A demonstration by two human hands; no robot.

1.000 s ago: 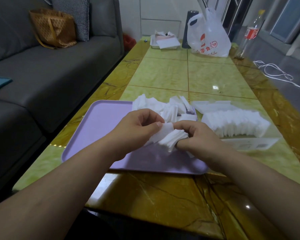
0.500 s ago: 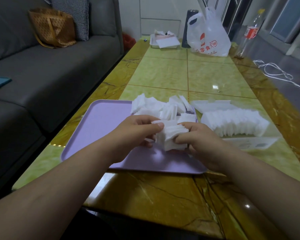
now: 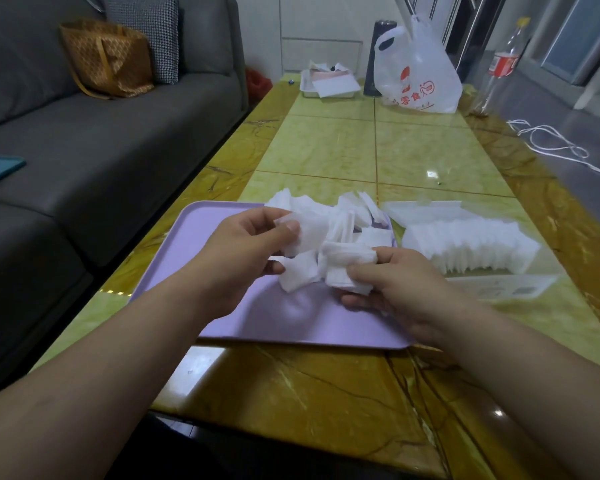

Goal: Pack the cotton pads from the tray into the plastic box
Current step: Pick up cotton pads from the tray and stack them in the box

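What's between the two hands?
Head view: a loose bunch of cotton pads, held by both the left hand and right hand, over the purple tray.

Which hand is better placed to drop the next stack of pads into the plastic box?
Right, probably. The right hand grips a neat stack of pads and sits nearest the plastic box, right of the tray. The left hand pinches loose pads on the far side.

The tray [image 3: 291, 317] lies on the table [image 3: 326, 147], the plastic box [image 3: 478, 265] just right of it; cotton pads [image 3: 312, 209] pile in the tray's far right corner.
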